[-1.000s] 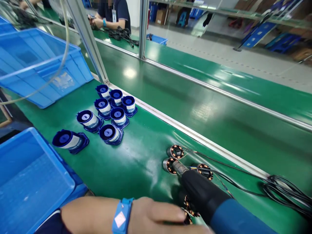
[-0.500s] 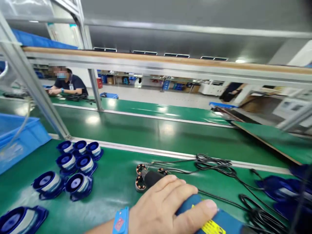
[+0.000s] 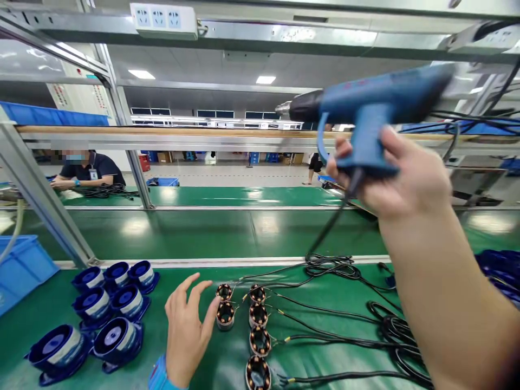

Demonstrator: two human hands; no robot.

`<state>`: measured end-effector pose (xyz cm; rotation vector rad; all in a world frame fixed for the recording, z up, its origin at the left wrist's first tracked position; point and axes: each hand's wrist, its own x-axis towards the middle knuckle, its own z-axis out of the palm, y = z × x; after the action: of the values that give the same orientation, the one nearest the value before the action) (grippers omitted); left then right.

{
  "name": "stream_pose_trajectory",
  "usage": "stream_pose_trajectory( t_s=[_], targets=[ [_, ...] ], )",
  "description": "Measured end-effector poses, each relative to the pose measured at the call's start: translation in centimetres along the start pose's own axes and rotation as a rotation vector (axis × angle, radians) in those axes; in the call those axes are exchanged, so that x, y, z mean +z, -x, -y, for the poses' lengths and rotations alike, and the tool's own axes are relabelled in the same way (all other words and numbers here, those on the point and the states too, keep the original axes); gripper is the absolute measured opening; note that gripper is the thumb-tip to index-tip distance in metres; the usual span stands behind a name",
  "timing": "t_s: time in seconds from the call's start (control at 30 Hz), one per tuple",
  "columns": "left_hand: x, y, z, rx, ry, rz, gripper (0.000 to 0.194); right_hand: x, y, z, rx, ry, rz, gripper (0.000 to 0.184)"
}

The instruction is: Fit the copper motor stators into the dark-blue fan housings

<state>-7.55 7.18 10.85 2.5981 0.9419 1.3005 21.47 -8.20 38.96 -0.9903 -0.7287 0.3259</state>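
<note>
My right hand grips the handle of a blue heat gun, raised high above the bench with its black nozzle pointing left. My left hand hovers low over the green mat, fingers spread and empty, its fingertips beside the nearest of several small copper-wound stators. More stators lie in a line to the right, each trailing black wires toward the right. A blue wrist strap sits on my left wrist.
Several blue-and-white spool-shaped parts stand at the left on the green mat. A blue bin sits at far left. A slanted metal post rises there. Across the conveyor another person works. A power strip hangs overhead.
My right hand has lifted the heat gun from the stators up to head height. My left hand came off the gun and now hovers open beside the stators. The view tilted upward.
</note>
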Motion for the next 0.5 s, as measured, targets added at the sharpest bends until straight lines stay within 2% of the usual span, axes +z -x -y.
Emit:
stream_pose_trajectory(
  t_s=[0.07, 0.1, 0.13, 0.17, 0.23, 0.27, 0.3, 0.33, 0.37, 0.4, 0.43, 0.5],
  targets=[
    [0.4, 0.1, 0.6, -0.04, -0.084, 0.138, 0.024, 1.9, -6.2, 2.6, 0.053, 0.067, 0.032, 0.056],
    [0.6, 0.1, 0.8, -0.039, -0.124, 0.196, 0.023, 2.4, -8.1, 3.3, 0.064, 0.122, 0.017, 0.061],
    [0.7, 0.0, 0.9, -0.028, -0.166, 0.242, 0.023, 2.5, -9.2, 3.6, 0.031, 0.181, -0.062, 0.06],
    [0.9, 0.0, 1.0, -0.014, -0.207, 0.284, 0.022, 2.1, -9.3, 3.3, -0.08, 0.245, -0.165, 0.059],
    [1.4, -0.2, 1.2, 0.01, -0.278, 0.366, 0.021, 0.2, -7.3, 0.8, -0.467, 0.394, -0.306, 0.048],
    [1.7, -0.3, 1.2, 0.018, -0.301, 0.413, 0.022, -1.5, -5.6, -1.3, -0.709, 0.494, -0.254, 0.035],
    [1.9, -0.5, 1.2, 0.026, -0.31, 0.465, 0.022, -3.5, -3.8, -4.0, -0.814, 0.638, -0.038, 0.02],
    [2.2, -0.8, 1.2, 0.028, -0.307, 0.521, 0.023, -5.9, -2.1, -7.0, -0.693, 0.876, 0.289, 0.016],
    [2.4, -1.1, 1.1, 0.024, -0.298, 0.571, 0.022, -8.7, -0.7, -10.2, -0.437, 1.136, 0.624, 0.021],
    [2.5, -1.4, 0.9, 0.017, -0.291, 0.611, 0.022, -11.6, 0.3, -13.5, -0.178, 1.382, 0.824, 0.03],
    [2.7, -1.8, 0.7, 0.008, -0.289, 0.635, 0.021, -14.6, 0.8, -16.7, -0.026, 1.629, 0.857, 0.043],
    [3.1, -2.7, 0.2, -0.009, -0.309, 0.645, 0.02, -20.1, 0.9, -22.2, 0.122, 1.816, 0.787, 0.075]
  ],
)
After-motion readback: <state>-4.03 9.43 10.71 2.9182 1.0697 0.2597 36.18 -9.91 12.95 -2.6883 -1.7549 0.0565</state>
